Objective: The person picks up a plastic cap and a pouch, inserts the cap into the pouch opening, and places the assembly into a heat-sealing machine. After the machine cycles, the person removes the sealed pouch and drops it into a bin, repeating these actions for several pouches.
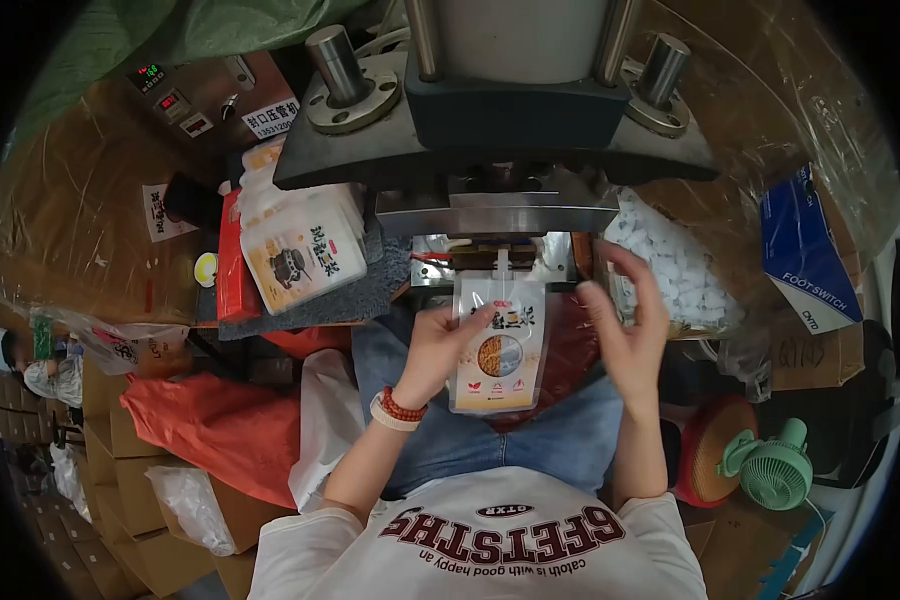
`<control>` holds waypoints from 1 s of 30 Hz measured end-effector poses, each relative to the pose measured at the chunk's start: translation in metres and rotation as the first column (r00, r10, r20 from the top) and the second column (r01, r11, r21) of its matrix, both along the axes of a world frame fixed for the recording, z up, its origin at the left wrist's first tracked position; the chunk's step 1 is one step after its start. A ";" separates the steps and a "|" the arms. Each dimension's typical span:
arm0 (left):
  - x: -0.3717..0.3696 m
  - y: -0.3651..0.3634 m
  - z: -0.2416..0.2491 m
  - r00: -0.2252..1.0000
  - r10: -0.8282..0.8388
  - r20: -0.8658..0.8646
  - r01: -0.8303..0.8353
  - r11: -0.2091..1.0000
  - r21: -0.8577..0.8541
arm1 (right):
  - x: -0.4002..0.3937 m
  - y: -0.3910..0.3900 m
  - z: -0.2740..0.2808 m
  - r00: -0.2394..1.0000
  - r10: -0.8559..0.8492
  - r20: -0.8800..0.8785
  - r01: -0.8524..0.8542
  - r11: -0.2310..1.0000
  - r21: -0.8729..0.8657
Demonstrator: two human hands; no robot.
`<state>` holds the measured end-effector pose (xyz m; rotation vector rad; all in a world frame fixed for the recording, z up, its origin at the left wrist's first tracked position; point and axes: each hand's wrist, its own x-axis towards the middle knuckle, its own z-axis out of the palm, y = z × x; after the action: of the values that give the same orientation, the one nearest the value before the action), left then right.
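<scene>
A white printed spout pouch (pixel 500 392) with a clear round window is upright in front of me, its spout (pixel 502 260) reaching up to the jaws of the sealing press (pixel 500 215). My left hand (pixel 435 345) pinches the pouch's left side, thumb on the front. To the right of the pouch, my right hand (pixel 630 330) is raised with thumb and fingers apart and nothing between them. Beyond that hand lies a heap of small white plastic pieces (pixel 670 270). A stack of flat printed pouches (pixel 300 255) rests left of the press.
A control box (pixel 215 100) with lit digits stands at the back left. Beside the stacked pouches is a red box (pixel 235 265). On the right are a blue foot-switch box (pixel 810 250) and a green fan (pixel 775 470). Metal posts (pixel 338 65) flank the press.
</scene>
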<state>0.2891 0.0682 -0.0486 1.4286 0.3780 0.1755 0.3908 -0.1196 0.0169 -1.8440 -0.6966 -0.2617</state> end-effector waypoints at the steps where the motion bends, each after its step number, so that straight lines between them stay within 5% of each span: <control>1: 0.008 0.003 -0.001 0.999 0.039 -0.023 -0.043 0.977 -0.208 | 0.010 -0.013 0.006 0.994 -0.093 0.065 0.099 0.991 -0.094; 3: 0.023 0.013 -0.003 0.997 0.073 -0.032 -0.079 0.950 -0.302 | 0.029 -0.025 0.003 0.976 -0.158 0.151 0.189 0.958 -0.216; 5: 0.033 0.018 -0.004 0.997 0.062 -0.038 -0.072 0.903 -0.423 | 0.049 -0.024 -0.020 0.904 -0.206 0.374 0.383 0.778 -0.498; 11: 0.028 0.025 -0.013 0.996 0.058 -0.064 -0.079 0.911 -0.405 | 0.061 -0.023 -0.047 0.960 -0.142 0.242 0.262 0.767 -0.586; 14: 0.015 0.056 -0.005 0.986 0.169 0.001 -0.163 0.952 0.260 | 0.064 -0.025 -0.045 0.974 -0.110 0.200 0.198 0.841 -0.504; 15: 0.008 0.073 0.002 0.930 0.324 0.173 -0.348 0.630 0.694 | 0.064 -0.026 -0.046 0.986 -0.094 0.135 0.145 0.883 -0.446; 16: -0.002 0.087 0.008 0.850 0.355 0.389 -0.450 0.104 0.887 | 0.064 -0.027 -0.047 0.987 -0.095 0.132 0.145 0.882 -0.448; 17: -0.016 0.099 0.003 0.852 0.354 0.385 -0.445 0.106 0.889 | 0.065 -0.028 -0.049 0.992 -0.079 0.101 0.113 0.912 -0.393; 19: -0.047 0.109 -0.007 0.921 0.388 0.037 0.023 -0.147 0.989 | 0.065 -0.028 -0.048 0.995 -0.061 0.076 0.083 0.940 -0.331; 20: -0.059 0.107 -0.006 0.959 0.283 0.020 0.023 -0.147 0.989 | 0.063 -0.027 -0.044 0.987 -0.127 0.102 0.152 0.944 -0.294; 22: -0.083 0.106 -0.013 0.990 0.137 -0.025 0.015 0.068 0.998 | 0.056 -0.027 -0.033 0.972 -0.201 0.121 0.226 0.941 -0.253; 24: -0.094 0.099 -0.012 0.991 0.120 0.062 -0.073 0.084 0.994 | 0.039 -0.026 -0.016 0.972 -0.232 -0.018 0.229 0.966 -0.121; 25: -0.094 0.091 -0.008 0.977 0.168 0.128 -0.178 0.329 0.927 | 0.028 -0.020 -0.008 0.974 -0.226 -0.020 0.222 0.967 -0.125; 26: -0.091 0.082 -0.004 0.956 0.231 0.181 -0.281 0.545 0.790 | 0.013 -0.010 0.002 0.997 -0.035 -0.062 0.037 0.999 0.030; 27: -0.085 0.071 0.004 0.925 0.237 0.296 -0.379 0.557 0.739 | 0.000 -0.003 0.007 0.985 0.159 -0.070 -0.143 0.971 0.190; 29: -0.077 0.053 0.019 0.918 0.168 0.359 -0.393 0.503 0.770 | -0.022 0.001 0.008 0.896 0.385 -0.222 -0.362 0.922 0.137; 30: -0.074 0.044 0.026 0.906 0.096 0.412 -0.409 0.447 0.796 | -0.027 0.008 0.005 0.860 0.490 -0.140 -0.470 0.869 0.152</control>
<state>0.2147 0.1125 -0.0222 2.3230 0.2321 0.9689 0.3634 -0.1119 0.0222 -1.5032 -0.9714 0.1865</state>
